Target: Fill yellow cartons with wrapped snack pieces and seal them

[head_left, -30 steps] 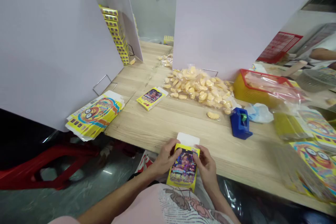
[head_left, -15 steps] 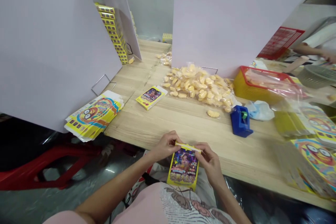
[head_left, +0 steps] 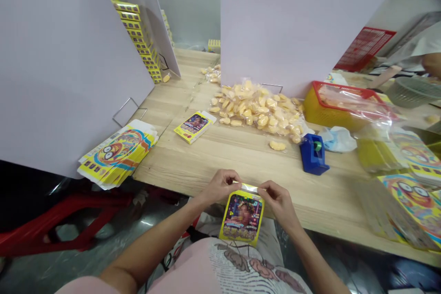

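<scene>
Close to my body, a yellow printed box point(head_left: 242, 218) hangs upright between both hands, its front picture facing me. My left hand point(head_left: 222, 186) pinches its top left corner with thumb and fingertips. At the top right corner, my right hand point(head_left: 277, 197) pinches the same edge. A whitish strip or flap shows along the top between the fingers; I cannot tell which. Farther in on the table lies another yellow box point(head_left: 195, 127) with a white flap out. A blue tape dispenser point(head_left: 313, 155) stands beyond my right hand, near a single wrapped yellow piece point(head_left: 277, 145).
A heap of wrapped yellow pieces point(head_left: 258, 108) lies before a white board point(head_left: 275, 23). Flat cartons point(head_left: 119, 151) are stacked at the left table edge, more cartons point(head_left: 409, 206) at right. A yellow basket with red rim point(head_left: 317, 105) stands behind. Part of a co-worker's arm point(head_left: 430, 62) shows.
The box's top edge now looks flatter, with the whitish strip showing between my hands. My right fingers have shifted slightly outward. The whole view has moved a little.
</scene>
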Motion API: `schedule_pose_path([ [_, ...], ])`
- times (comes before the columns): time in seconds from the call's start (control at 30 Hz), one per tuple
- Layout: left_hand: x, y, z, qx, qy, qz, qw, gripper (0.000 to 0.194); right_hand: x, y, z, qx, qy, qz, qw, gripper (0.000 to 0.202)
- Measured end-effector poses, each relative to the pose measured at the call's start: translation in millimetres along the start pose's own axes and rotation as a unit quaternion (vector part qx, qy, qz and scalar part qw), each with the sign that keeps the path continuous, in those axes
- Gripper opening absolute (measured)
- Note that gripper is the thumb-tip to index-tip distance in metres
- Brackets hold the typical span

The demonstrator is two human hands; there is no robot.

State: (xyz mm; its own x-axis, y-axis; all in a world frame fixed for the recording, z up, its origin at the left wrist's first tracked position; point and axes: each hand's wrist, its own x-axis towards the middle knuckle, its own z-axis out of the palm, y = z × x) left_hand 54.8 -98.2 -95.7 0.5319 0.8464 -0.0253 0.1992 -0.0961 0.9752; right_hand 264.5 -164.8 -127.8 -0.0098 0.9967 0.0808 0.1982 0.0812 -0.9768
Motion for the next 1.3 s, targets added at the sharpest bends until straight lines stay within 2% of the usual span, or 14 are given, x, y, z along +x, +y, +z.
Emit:
schedule_pose_path([
  [0.2,-4.0,2.5,-2.0,0.073,-0.021,0.062,0.995,0.020,-7.6,-2.1,0.3,0.033,0.006,-0.016,0.999,0.025],
  [0.33,-11.8,-4.1,-1.0,0.065,-0.032,0.077,0.994,0.013,-15.1,1.3,4.9,0.063,0.003,-0.029,0.998,0.013],
  [0.5,-18.4,-14.9,11.2,0.057,0.016,0.107,0.993,0.017,-21.5,9.1,18.5,0.066,0.053,-0.047,0.995,0.014],
  [0.57,-22.8,-17.5,18.4,0.007,0.032,0.083,0.996,0.016,-24.1,8.3,22.1,0.067,0.066,-0.043,0.995,0.015],
  [0.63,-26.9,-21.2,24.7,-0.085,0.037,0.018,0.996,0.014,-23.0,8.3,19.2,0.065,0.060,-0.034,0.995,0.011],
  [0.7,-27.9,-26.3,28.8,-0.175,0.036,-0.058,0.982,0.022,-15.4,11.8,4.1,0.048,0.074,-0.031,0.996,0.016],
  [0.73,-26.7,-28.4,29.9,-0.204,0.036,-0.085,0.975,0.025,-9.4,14.9,-9.2,0.032,0.108,-0.034,0.993,0.020],
  [0.8,-21.6,-30.0,30.9,-0.229,0.039,-0.103,0.967,0.027,5.8,22.4,-46.4,-0.009,0.232,-0.050,0.971,0.020],
  [0.87,-14.3,-26.9,30.4,-0.235,0.042,-0.096,0.966,0.028,23.4,30.3,-90.8,-0.054,0.375,-0.058,0.924,0.023],
  [0.93,-6.4,-21.0,28.3,-0.232,0.040,-0.091,0.968,0.031,41.1,37.9,-131.8,-0.091,0.458,-0.043,0.883,0.027],
  [1.0,1.0,-15.2,24.3,-0.223,0.036,-0.094,0.970,0.036,56.3,44.2,-160.5,-0.110,0.465,-0.019,0.878,0.030],
  [1.07,7.2,-11.0,19.0,-0.205,0.036,-0.096,0.973,0.045,67.0,48.4,-174.1,-0.118,0.429,-0.005,0.896,0.028],
  [1.17,13.5,-8.5,10.7,-0.163,0.029,-0.085,0.983,0.044,74.5,50.2,-173.6,-0.126,0.390,0.006,0.912,0.029],
  [1.3,21.2,-12.0,3.4,-0.109,0.002,-0.087,0.990,0.043,80.0,47.5,-164.6,-0.138,0.411,0.006,0.901,0.027],
])
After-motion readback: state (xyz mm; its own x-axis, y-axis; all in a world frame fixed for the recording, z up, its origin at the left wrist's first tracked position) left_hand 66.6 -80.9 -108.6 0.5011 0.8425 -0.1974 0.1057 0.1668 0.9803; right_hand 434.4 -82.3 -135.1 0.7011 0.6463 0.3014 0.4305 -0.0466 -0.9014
